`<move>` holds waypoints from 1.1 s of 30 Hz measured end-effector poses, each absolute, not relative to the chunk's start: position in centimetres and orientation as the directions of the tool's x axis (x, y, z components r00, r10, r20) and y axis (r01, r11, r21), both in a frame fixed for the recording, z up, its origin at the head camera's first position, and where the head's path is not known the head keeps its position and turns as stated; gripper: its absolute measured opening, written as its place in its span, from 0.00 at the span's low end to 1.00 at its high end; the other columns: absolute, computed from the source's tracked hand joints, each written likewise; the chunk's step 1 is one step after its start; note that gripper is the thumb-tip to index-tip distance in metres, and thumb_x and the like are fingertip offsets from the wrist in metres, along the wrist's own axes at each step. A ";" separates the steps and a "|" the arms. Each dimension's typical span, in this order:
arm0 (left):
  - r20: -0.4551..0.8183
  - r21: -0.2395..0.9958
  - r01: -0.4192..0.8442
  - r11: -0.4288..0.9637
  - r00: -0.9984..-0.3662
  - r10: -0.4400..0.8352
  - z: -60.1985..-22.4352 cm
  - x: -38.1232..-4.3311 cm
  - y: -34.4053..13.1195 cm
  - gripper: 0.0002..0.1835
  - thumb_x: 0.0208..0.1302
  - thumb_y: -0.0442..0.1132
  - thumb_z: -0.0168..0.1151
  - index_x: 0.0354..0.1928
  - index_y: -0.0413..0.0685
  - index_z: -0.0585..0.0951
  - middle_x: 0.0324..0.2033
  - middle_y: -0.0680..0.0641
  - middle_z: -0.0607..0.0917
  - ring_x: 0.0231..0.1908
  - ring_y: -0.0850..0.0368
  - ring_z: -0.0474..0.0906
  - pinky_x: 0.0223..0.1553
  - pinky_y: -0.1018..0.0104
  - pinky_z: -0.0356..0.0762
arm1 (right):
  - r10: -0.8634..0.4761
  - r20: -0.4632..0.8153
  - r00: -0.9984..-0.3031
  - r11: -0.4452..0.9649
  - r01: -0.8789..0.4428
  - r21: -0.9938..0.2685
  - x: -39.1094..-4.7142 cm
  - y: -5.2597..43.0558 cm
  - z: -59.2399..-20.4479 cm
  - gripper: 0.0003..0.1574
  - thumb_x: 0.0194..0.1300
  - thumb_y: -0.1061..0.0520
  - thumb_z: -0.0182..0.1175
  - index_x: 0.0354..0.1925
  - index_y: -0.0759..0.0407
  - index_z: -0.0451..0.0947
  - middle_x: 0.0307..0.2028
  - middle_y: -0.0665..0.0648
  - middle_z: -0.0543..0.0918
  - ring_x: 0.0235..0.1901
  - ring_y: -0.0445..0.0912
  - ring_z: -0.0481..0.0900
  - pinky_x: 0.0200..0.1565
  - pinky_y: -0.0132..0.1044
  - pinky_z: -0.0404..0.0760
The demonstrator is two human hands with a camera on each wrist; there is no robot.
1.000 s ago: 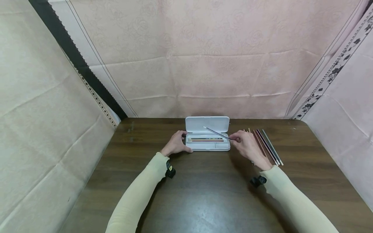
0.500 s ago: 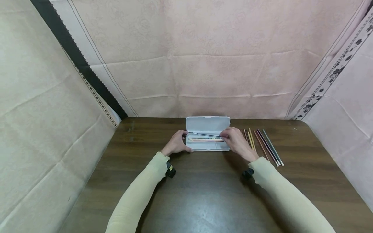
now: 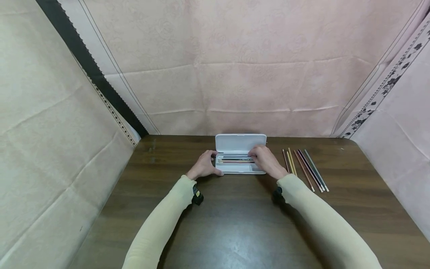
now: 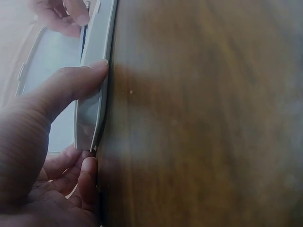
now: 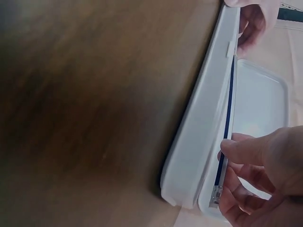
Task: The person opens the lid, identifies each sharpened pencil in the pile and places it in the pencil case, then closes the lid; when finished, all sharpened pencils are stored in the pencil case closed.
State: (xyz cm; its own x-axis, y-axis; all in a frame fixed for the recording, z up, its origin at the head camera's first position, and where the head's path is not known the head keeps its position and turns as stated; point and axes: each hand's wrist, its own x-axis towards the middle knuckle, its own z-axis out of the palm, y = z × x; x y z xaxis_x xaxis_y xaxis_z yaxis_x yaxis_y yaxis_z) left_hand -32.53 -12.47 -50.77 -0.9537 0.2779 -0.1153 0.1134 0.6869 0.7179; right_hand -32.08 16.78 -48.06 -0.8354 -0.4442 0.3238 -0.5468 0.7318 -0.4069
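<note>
An open white pencil case [image 3: 235, 173] lies near the table's far edge, its lid [image 3: 240, 142] tipped back. My left hand [image 3: 203, 164] grips the case's left end; in the left wrist view the thumb [image 4: 71, 81] presses the front wall and the fingers curl round behind. Between thumb and fingers my right hand [image 3: 267, 161] pinches a blue-and-white striped pencil [image 5: 229, 109] near its eraser end. This pencil lies lengthwise along the case, close over the opening. Several pencils [image 3: 231, 161] rest inside the case, partly hidden by the right hand.
To the right of the case, several loose pencils lie side by side on the dark wooden table [image 3: 215, 209]: yellow ones [image 3: 292, 161], reddish ones [image 3: 304, 170] and a grey-green one [image 3: 315, 170]. Pale cloth [image 3: 242, 74] hangs behind the table and at both sides.
My right hand has moved left from beside the case to over it, bringing the striped pencil from a slant to level along the case. The left hand keeps its grip.
</note>
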 end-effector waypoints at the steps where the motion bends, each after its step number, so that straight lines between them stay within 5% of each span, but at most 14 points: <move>1: -0.117 0.718 0.112 0.687 -0.953 0.278 -50.8 -32.5 -12.5 0.50 0.53 0.46 0.87 0.76 0.43 0.71 0.71 0.40 0.76 0.70 0.42 0.75 0.73 0.46 0.77 | -0.447 0.321 -0.835 0.731 -0.548 -0.406 -32.2 16.7 -48.1 0.10 0.69 0.74 0.65 0.44 0.72 0.92 0.43 0.69 0.92 0.46 0.62 0.88 0.54 0.59 0.88; 18: -0.118 0.724 0.102 0.683 -0.956 0.268 -50.8 -32.6 -12.4 0.50 0.53 0.46 0.88 0.75 0.43 0.71 0.71 0.40 0.76 0.70 0.42 0.75 0.74 0.46 0.77 | -0.427 0.257 -0.867 0.788 -0.496 -0.365 -32.8 15.6 -49.0 0.10 0.71 0.72 0.66 0.42 0.67 0.93 0.38 0.65 0.91 0.36 0.54 0.83 0.46 0.53 0.89; 33: -0.120 0.724 0.104 0.681 -0.954 0.274 -50.7 -32.5 -12.5 0.49 0.54 0.45 0.87 0.76 0.43 0.71 0.72 0.39 0.75 0.71 0.41 0.75 0.74 0.46 0.77 | -0.506 0.207 -0.837 0.859 -0.511 0.031 -32.5 14.7 -48.5 0.13 0.69 0.74 0.65 0.39 0.63 0.93 0.34 0.61 0.90 0.33 0.52 0.83 0.45 0.53 0.87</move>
State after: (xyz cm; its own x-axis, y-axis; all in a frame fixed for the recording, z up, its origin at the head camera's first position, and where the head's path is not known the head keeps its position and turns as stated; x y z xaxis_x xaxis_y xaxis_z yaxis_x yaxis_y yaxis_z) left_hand -32.51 -12.47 -50.72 -0.9542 0.2740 -0.1205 0.1042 0.6814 0.7244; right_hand -32.51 14.69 -48.52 -0.8373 -0.5060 0.2072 -0.5113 0.8589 0.0313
